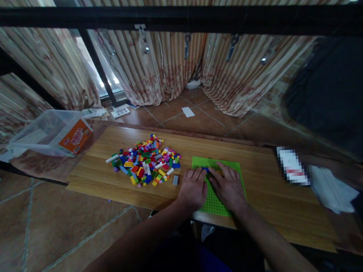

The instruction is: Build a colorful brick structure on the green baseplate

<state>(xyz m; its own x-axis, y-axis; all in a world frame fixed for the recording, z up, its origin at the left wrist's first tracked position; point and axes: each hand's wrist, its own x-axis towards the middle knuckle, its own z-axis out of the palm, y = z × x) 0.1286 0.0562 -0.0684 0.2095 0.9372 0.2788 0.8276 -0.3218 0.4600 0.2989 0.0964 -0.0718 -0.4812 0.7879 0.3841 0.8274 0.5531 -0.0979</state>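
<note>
A green baseplate point(216, 163) lies flat on the wooden table point(260, 180). Both my hands rest on it, side by side. My left hand point(192, 188) and my right hand point(227, 185) have their fingers bent down and pressed together around a small blue brick point(206, 169) near the plate's middle. Something orange shows just under my right fingertips. To the left of the plate a heap of loose coloured bricks point(146, 162) is spread on the table, and a single grey brick point(175, 179) lies apart beside my left hand.
A clear plastic tub with an orange label point(54, 133) stands tipped at the table's far left. White cloth or paper point(331, 187) lies at the right end. A black metal frame point(172, 21) crosses overhead. Curtains and tiled floor lie beyond.
</note>
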